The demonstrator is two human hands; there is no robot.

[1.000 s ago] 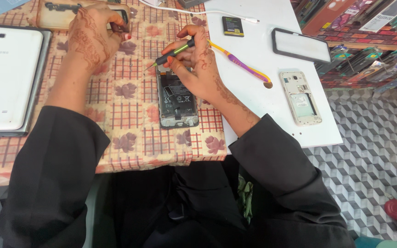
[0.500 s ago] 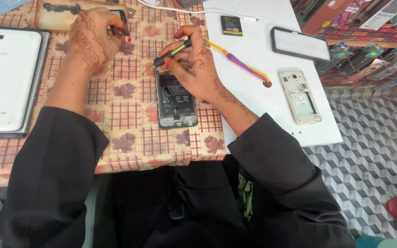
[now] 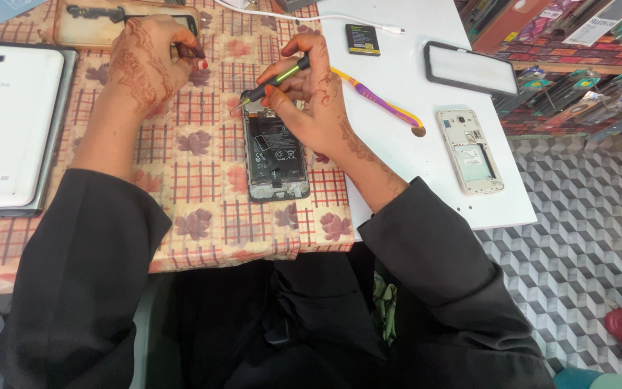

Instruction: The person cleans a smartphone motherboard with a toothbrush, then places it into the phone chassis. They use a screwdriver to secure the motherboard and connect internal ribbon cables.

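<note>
While my right hand (image 3: 318, 94) grips the green screwdriver (image 3: 271, 81) over the opened phone (image 3: 275, 155) at frame centre and my left hand (image 3: 149, 65) pinches a small part upper left, a slip could gouge the board.

Checked cloth tablecloth (image 3: 203, 180), probably matt

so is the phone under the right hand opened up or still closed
Opened up: the phone has no back cover, its battery and inner parts exposed.

Black long sleeves, hennaed left hand (image 3: 145, 65), right hand (image 3: 314, 101)
</note>
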